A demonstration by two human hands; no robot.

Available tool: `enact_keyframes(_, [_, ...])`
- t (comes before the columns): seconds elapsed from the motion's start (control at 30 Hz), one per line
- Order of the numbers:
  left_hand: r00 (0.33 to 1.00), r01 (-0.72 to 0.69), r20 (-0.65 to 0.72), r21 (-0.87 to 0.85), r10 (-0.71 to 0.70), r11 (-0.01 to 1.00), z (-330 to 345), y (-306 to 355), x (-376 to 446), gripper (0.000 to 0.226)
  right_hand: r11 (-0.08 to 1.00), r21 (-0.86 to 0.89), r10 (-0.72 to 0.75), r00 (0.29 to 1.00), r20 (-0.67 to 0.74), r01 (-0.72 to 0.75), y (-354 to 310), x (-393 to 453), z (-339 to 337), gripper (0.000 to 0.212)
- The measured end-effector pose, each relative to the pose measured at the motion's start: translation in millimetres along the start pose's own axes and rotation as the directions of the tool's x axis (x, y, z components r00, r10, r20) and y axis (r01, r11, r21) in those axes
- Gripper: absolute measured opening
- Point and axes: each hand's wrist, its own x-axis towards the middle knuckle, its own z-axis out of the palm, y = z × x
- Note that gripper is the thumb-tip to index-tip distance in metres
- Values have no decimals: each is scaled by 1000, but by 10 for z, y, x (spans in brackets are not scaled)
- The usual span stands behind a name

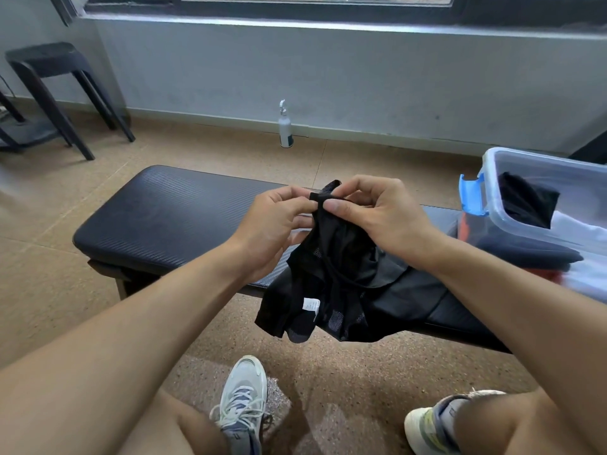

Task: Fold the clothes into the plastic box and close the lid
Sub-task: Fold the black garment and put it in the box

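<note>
Speckled tan flooring runs under a long black padded bench [164,211], and above the bench's near edge hangs a black mesh-lined pair of shorts [331,284] with a white care label. Both hands meet at the garment's twelve o'clock: the left hand [272,224] and the right hand [377,211] sit close together, each pinching the waistband between thumb and fingers. From the shorts, a clear plastic storage box with a blue latch [492,165] sits at three o'clock on the bench, holding dark folded clothes. At twelve o'clock a white spray bottle [285,128] stands against the grey wall beneath a window. A black stool [49,64] stands at ten o'clock. Pale sneakers show at six o'clock.
</note>
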Motion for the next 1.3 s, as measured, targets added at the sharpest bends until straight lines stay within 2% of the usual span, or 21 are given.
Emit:
enact_keyframes(0.2, [998, -35, 59, 30, 33, 999, 0, -3, -27, 21, 999, -54, -1, 999, -54, -2, 19, -8, 20, 10])
enact_keyframes(0.27, [999, -53, 17, 67, 52, 996, 6, -22, -37, 31, 997, -81, -23, 998, -59, 18, 32, -15, 30, 12])
enact_keyframes(0.37, [996, -66, -54, 109, 73, 992, 3, -22, -31, 24, 978, -207, -36, 998, -46, 25, 40, -5, 28, 18])
enact_keyframes(0.47, [982, -77, -157, 145, 100, 986, -72, -8, 20, 15, 930, -358, -58, 994, 87, 86, -39, -43, -17, 28])
enact_keyframes(0.6, [954, -114, -245, 239, 174, 964, -224, 4, 84, 11, 741, -548, -240, 915, 323, 388, -264, -167, -30, 41])
enact_keyframes(0.73, [907, -150, -357, 225, 225, 963, -446, 43, 203, 7, 648, -530, -268, 815, 514, 547, -500, -339, 83, 44])
enact_keyframes(0.93, [816, -145, -515, 255, 261, 956, -873, 27, 366, 8, 694, -406, -216, 710, 671, 595, -666, -597, 227, 54])
enact_keyframes(1.0, [771, -127, -568, 306, 288, 944, -1008, 19, 387, 7, 719, -410, -181, 721, 669, 561, -664, -614, 198, 56])
enact_keyframes(1.07, [724, -109, -613, 351, 317, 930, -1124, 12, 393, 7, 733, -453, -136, 762, 633, 507, -659, -604, 134, 53])
enact_keyframes(1.13, [694, -83, -639, 387, 332, 918, -1218, 1, 386, 12, 715, -486, -183, 805, 564, 503, -667, -577, 50, 47])
enact_keyframes(1.23, [695, -46, -637, 426, 335, 904, -1325, -17, 363, 19, 703, -528, -297, 871, 391, 476, -632, -495, -101, 40])
enact_keyframes(1.3, [698, -46, -631, 432, 339, 901, -1352, -28, 350, 20, 783, -531, -260, 946, 194, 324, -534, -407, -230, 40])
